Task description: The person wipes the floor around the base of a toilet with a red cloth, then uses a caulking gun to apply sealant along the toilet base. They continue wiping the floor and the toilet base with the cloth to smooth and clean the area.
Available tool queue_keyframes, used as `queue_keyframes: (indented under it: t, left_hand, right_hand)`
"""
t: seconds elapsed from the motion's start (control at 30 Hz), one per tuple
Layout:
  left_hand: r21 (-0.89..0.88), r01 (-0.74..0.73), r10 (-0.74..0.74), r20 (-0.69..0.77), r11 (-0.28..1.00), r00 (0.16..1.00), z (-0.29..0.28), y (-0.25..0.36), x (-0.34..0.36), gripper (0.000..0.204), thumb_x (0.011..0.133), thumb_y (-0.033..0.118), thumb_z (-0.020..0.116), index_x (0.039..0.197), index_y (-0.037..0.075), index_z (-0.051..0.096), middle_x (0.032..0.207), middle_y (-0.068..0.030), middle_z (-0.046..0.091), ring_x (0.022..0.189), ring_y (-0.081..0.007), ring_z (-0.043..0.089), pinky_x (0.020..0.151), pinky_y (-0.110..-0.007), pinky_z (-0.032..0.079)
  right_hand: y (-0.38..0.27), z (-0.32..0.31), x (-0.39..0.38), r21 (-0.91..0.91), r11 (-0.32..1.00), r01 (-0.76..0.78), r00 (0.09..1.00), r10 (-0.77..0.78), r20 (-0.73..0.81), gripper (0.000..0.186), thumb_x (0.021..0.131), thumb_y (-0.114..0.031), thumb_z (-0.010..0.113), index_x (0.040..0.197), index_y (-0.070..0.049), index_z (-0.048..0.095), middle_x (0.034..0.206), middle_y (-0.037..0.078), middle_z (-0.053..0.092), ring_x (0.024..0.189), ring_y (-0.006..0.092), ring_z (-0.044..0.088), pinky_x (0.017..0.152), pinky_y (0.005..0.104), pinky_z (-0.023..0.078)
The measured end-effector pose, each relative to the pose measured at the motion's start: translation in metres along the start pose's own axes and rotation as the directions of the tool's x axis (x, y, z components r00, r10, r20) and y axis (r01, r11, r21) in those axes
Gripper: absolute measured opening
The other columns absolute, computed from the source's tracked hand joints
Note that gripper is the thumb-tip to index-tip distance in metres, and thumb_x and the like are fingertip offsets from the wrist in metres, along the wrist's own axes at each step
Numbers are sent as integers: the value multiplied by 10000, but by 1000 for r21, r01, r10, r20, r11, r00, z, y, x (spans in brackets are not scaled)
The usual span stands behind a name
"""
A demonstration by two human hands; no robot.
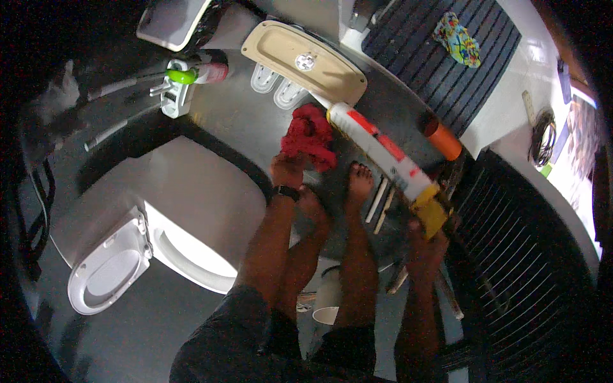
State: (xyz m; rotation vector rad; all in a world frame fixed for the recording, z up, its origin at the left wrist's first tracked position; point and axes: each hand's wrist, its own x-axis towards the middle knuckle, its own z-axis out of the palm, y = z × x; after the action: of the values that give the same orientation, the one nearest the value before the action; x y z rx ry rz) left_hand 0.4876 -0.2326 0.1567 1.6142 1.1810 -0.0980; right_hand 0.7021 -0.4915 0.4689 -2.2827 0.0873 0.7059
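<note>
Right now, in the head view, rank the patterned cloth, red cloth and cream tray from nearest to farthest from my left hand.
1. Red cloth, touching the left hand.
2. Cream tray, above the red cloth.
3. Patterned cloth, upper right, on the striped mat.

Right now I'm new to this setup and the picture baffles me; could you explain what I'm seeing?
There is no machine: these are a person's bare hands, seen from a fisheye camera on their head, looking down. That is why straight edges bend and the forearms rise from the lower edge. The left hand holds a red cloth. The right hand grips the yellow end of a white-and-red tube. Thin sticks lie on the grey floor beside the bare feet. At left is a toilet lid; at upper right, a striped mat bears a patterned cloth.
</note>
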Motion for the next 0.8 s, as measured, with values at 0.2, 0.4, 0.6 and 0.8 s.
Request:
queue_keyframes:
  t: [0.2, 0.4, 0.6, 0.8]
  left_hand:
    - [-965, 262, 31, 262, -8, 965, -27, 25, -3, 467, 937, 386, 588, 1295, 87, 614, 1275, -94, 668, 1188, -345, 599, 1073, -478, 435]
    - [-945, 326, -69, 326, -11, 943, -36, 47, 5, 517, 914, 305, 617, 1356, 42, 571, 1409, -159, 582, 1286, -374, 547, 1133, -501, 401]
    - [-611, 15, 98, 152, 791, 983, -20, 30, 5, 484, 959, 300, 596, 1407, 127, 529, 1401, -94, 592, 1270, -285, 568, 1085, -429, 456]
    - [-925, 285, -14, 291, 252, 957, -1, 64, -3, 390, 939, 163, 677, 1317, 129, 586, 1308, -71, 628, 1201, -260, 601, 1045, -455, 500]
  right_hand:
    - [50, 9, -72, 126, 968, -219, 972, 227, -53, 376, 911, -336, 714, 1076, -5, 649, 963, 15, 638, 828, 131, 541, 740, 313, 450]
    - [47, 33, -86, 251, 902, -351, 936, 346, 66, 365, 914, -313, 717, 1086, -3, 633, 959, 19, 635, 818, 125, 529, 724, 303, 437]
    - [35, 33, -84, 138, 901, -411, 912, 406, 59, 440, 913, -338, 717, 1149, 27, 646, 988, 55, 662, 851, 167, 571, 744, 330, 459]
    - [26, 11, -89, -160, 928, -338, 941, 338, -28, 469, 926, -363, 695, 1162, 40, 646, 1063, 91, 678, 928, 204, 604, 793, 353, 472]
